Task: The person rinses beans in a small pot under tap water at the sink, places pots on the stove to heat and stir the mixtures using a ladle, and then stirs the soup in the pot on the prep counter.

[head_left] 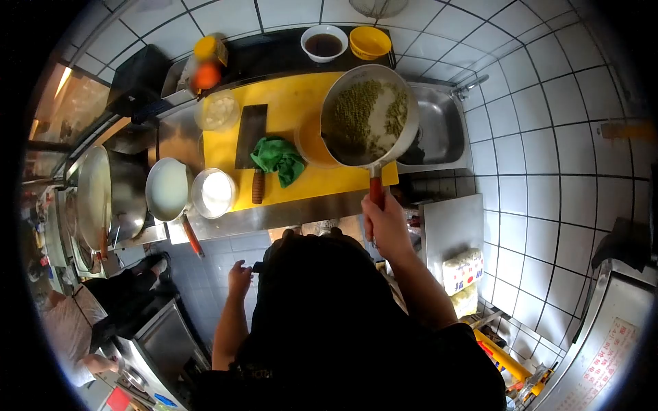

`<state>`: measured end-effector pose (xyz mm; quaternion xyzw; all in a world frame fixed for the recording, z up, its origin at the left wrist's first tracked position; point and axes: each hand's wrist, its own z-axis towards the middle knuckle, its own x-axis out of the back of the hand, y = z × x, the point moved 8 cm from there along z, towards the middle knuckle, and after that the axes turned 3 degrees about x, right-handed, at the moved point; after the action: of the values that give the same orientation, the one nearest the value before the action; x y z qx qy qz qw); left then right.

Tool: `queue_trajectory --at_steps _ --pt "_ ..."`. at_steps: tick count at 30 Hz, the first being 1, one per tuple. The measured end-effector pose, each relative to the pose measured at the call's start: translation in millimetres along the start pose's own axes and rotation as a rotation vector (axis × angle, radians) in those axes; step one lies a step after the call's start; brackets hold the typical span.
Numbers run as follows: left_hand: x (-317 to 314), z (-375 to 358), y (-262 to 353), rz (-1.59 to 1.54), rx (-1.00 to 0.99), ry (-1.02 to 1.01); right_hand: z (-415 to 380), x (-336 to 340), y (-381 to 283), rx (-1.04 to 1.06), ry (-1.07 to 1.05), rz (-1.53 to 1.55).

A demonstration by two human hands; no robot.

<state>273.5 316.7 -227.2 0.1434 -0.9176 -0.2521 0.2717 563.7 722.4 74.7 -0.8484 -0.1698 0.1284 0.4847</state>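
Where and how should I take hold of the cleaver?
Probably best by its brown handle, from the near side: it points toward the person, while the blade lies flat beyond and the green cloth crowds its right.

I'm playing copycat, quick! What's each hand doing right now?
Left hand: looks loosely open, nothing seen in it.
Right hand: closed, fingers around the pan handle.

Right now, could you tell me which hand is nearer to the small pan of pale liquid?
Left. The left hand is to the near right of the small pan; the right hand is farther right, gripping the large pot's handle.
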Motion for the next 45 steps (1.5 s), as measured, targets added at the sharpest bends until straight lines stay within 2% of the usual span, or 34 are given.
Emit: queue_trajectory --at_steps 3,8,11,15,18,21,24,27,30,33,37,40,44,45 --pt "-3.6 -3.4 -2.7 -0.009 0.003 -0.019 2.8 -0.6 -6.9 0.059 0.026 -0.005" --pt "-4.6 3.0 -3.7 -0.044 -0.014 -0.009 5.5 -2.5 -6.0 0.033 0.016 0.043" --pt "-8.0 4.9 -2.8 0.051 -0.020 -0.046 0.7 -1.7 -2.5 0.014 -0.007 0.060" --pt "-6.4 -1.8 6.4 -0.110 0.022 -0.024 0.1 -3.9 -4.8 -0.007 -0.004 0.071" --pt "-3.4 -3.0 13.4 0.089 -0.027 -0.011 -0.9 -3.9 -5.4 -0.038 0.016 0.066" --pt "-0.1 -4.7 14.5 0.048 -0.024 0.011 -1.2 -5.3 -1.5 -0.027 0.001 0.139" --pt "-0.5 -9.6 19.2 0.162 -0.009 -0.017 3.3 -4.0 -3.1 -0.017 0.009 0.122" --pt "-2.4 -0.5 1.0 -0.040 0.019 -0.016 -0.5 -6.6 1.2 -0.017 -0.017 0.206" --pt "-5.6 -6.2 3.8 0.063 0.006 -0.055 4.0 -6.7 1.1 -0.028 -0.012 0.208" --pt "-6.9 -0.6 -2.3 -0.035 0.000 -0.067 -5.0 -9.7 -4.2 -0.048 0.004 0.222" --pt "-4.2 -7.6 5.7 0.129 -0.037 -0.029 4.6 -8.5 -3.5 -0.016 -0.013 0.208" --pt "-4.9 -3.7 -6.5 -0.011 0.023 -0.019 1.2 -9.5 -7.0 -0.022 -0.044 0.192" --pt "-5.5 -2.9 -0.4 0.160 -0.056 -0.058 4.2 -11.3 -9.7 -0.033 -0.004 0.234" --pt "-4.7 -2.9 -0.4 0.041 0.000 -0.050 0.2 -12.6 -9.3 -0.049 -0.003 0.243"
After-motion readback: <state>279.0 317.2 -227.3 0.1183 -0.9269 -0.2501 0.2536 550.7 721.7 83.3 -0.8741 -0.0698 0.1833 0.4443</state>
